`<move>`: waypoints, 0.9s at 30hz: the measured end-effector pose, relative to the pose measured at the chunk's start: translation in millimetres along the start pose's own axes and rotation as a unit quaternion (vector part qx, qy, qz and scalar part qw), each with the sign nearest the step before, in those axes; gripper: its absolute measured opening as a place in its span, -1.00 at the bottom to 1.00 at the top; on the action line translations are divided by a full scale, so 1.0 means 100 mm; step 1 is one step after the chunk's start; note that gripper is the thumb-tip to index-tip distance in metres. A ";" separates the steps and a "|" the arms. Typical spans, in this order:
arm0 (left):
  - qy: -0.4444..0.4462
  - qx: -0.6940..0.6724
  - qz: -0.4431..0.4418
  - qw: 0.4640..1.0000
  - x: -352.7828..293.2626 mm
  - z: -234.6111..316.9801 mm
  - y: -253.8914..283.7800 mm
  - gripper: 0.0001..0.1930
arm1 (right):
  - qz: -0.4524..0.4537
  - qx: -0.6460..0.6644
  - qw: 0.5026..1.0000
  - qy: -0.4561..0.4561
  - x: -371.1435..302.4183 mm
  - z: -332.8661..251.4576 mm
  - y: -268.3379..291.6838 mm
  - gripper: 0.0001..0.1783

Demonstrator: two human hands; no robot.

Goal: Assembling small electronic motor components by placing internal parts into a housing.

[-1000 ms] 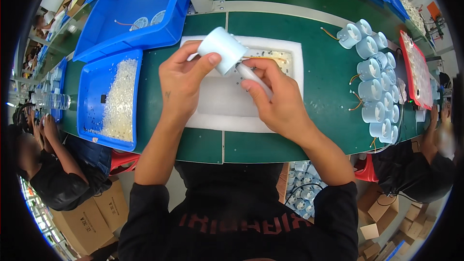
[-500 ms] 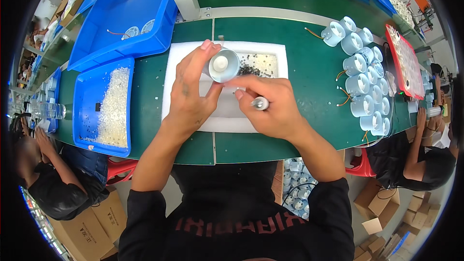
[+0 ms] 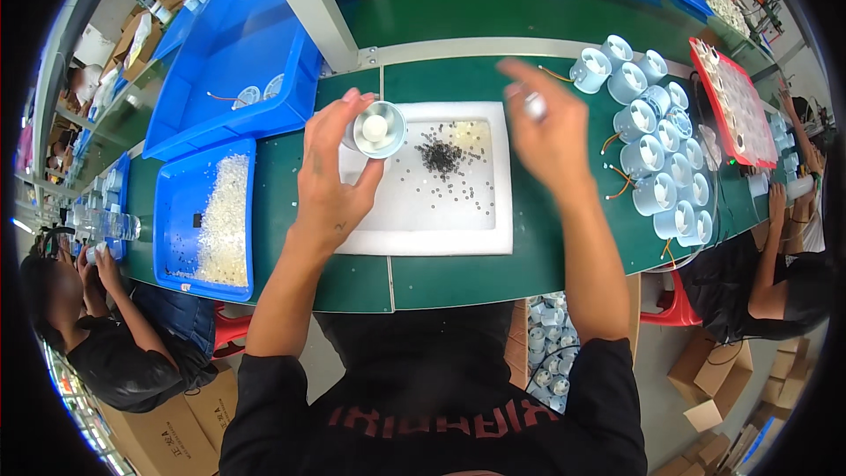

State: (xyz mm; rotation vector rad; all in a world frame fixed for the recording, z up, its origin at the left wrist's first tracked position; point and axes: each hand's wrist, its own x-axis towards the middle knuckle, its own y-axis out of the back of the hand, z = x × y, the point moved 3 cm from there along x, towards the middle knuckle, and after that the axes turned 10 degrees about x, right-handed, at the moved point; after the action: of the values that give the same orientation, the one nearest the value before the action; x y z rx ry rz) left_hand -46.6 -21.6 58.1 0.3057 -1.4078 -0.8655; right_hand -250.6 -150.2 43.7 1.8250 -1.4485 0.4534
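Note:
My left hand (image 3: 330, 167) grips a light-blue plastic cup-shaped housing (image 3: 381, 132) between thumb and fingers, its round mouth showing a white centre piece. It is held over the left edge of a white foam tray (image 3: 423, 242). My right hand (image 3: 553, 137), smeared by motion, is past the tray's right side, near the grouped housings. A slim pale tool with a rounded end (image 3: 534, 106) is tucked in its grasp, most of it hidden, while a finger points out to the left. Inside the tray lie small black rings (image 3: 441, 157) and a patch of cream-coloured bits (image 3: 471, 134).
Several light-blue housings (image 3: 650, 154) with wires stand at the right, beside a red-rimmed tray (image 3: 736, 106). At the left are a blue tray of white pieces (image 3: 222, 220) and a large blue bin (image 3: 238, 70). A metal post (image 3: 308, 4) rises behind. Co-workers sit on both sides.
My right hand has left the housing and swung right and away from me, still with the tool. My left hand keeps the housing, now slightly further left in view. The view has shifted a little.

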 end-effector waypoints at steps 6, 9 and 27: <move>0.065 -0.033 -0.019 0.997 0.16 -0.34 0.16 -0.30 | 0.074 -0.199 0.958 -0.194 0.02 0.84 0.54 -0.43; 0.203 -0.103 0.096 0.969 0.39 -0.90 0.34 -0.50 | 0.033 -0.257 0.945 -0.200 -0.03 1.01 0.59 -0.49; 0.314 0.143 -0.275 0.898 0.60 -2.19 0.11 -0.43 | 0.031 0.241 0.934 -0.261 0.00 0.15 0.04 -0.83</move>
State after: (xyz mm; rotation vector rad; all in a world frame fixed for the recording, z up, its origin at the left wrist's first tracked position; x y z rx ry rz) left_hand 158.0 -120.0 68.7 1.1460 -0.8299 -0.8924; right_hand -257.2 -161.0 35.3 2.4284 -1.8736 0.3936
